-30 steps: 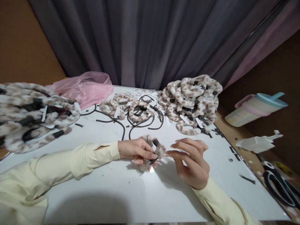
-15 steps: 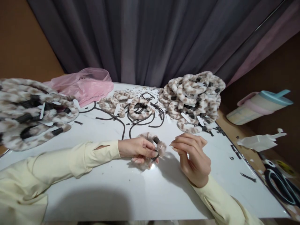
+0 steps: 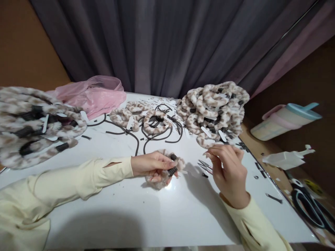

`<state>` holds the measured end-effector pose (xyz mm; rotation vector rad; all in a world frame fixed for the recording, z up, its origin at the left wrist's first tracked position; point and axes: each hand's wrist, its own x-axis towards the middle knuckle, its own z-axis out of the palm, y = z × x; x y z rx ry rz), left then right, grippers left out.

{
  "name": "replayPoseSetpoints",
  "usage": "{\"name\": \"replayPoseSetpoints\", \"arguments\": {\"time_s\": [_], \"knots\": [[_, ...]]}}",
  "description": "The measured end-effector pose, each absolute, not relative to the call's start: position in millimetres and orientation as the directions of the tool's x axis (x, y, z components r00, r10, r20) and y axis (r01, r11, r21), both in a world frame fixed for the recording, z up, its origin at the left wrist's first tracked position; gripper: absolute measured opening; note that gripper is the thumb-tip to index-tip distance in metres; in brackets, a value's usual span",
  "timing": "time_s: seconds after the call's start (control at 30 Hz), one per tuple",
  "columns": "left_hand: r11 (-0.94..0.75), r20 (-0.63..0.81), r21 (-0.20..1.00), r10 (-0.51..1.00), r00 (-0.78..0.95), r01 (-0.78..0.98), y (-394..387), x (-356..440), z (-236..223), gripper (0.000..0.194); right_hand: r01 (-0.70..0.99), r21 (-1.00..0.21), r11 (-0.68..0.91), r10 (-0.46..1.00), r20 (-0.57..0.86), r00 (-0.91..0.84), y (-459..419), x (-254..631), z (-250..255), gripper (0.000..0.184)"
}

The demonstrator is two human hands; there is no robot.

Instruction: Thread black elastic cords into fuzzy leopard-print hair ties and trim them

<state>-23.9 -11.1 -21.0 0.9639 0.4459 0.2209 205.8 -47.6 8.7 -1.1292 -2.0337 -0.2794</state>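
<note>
My left hand (image 3: 159, 165) is closed around a fluffy beige-and-white ring (image 3: 158, 183) with dark ribbed bands, low over the white table. The thumb presses beside one dark band, and a small white tag (image 3: 183, 172) shows at the ring's right side. To the right, my right hand (image 3: 229, 170) is raised with thumb and fingertips pinched together. Whatever lies between those fingertips is too small to make out. Small metal snips (image 3: 205, 166) point out from beside its palm; whether they are held or lie on the table, I cannot tell. A short black scrap (image 3: 205, 175) lies just below them.
Piles of fluffy rings stand at left (image 3: 39, 94) and back right (image 3: 217, 104). Black cords (image 3: 157, 134) and a pink plastic bag (image 3: 96, 94) lie at the back. Along the right side are a tumbler (image 3: 285, 122), a white bottle (image 3: 284, 159) and large scissors (image 3: 309, 205).
My right hand has moved right, away from the ring, and the snips and black scrap now show. My left thumb has shifted up, and the ring's dark band shows more.
</note>
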Motion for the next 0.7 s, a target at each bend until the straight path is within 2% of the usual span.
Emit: {"name": "replayPoseSetpoints", "arguments": {"time_s": [0.13,0.2,0.27,0.47,0.53,0.6,0.7], "knots": [[0.555,-0.271,0.831,0.365,0.891,0.025,-9.9,-24.6,-14.2,0.033,0.875,-0.091,0.475,0.832,0.372,-0.413,-44.1,241.3,0.1,0.023],[0.554,-0.257,0.833,0.366,0.894,0.013,-9.4,-25.7,-11.0,0.032,0.886,-0.083,0.456,0.867,0.266,-0.422,-47.6,252.8,-8.3,0.025],[0.554,-0.233,0.832,0.377,0.896,-0.017,-9.0,-27.0,-8.1,0.031,0.892,-0.073,0.446,0.880,0.220,-0.422,-52.8,257.5,-16.5,0.026],[0.578,-0.212,0.812,0.425,0.880,-0.083,-9.9,-26.4,0.6,0.027,0.900,0.087,0.426,0.842,0.325,-0.430,-57.7,254.6,-30.7,0.035],[0.568,-0.222,0.818,0.457,0.861,-0.091,-11.1,-24.9,2.4,0.028,0.891,0.103,0.442,0.828,0.334,-0.450,-56.8,255.1,-29.3,0.035],[0.553,-0.223,0.828,0.475,0.851,-0.092,-12.7,-23.9,3.1,0.030,0.897,0.023,0.441,0.825,0.383,-0.415,-57.8,255.5,-23.6,0.031],[0.528,-0.227,0.847,0.472,0.852,-0.067,-16.2,-23.4,3.2,0.032,0.881,-0.238,0.408,0.846,0.460,-0.268,-67.5,250.4,-8.3,0.023]]}}
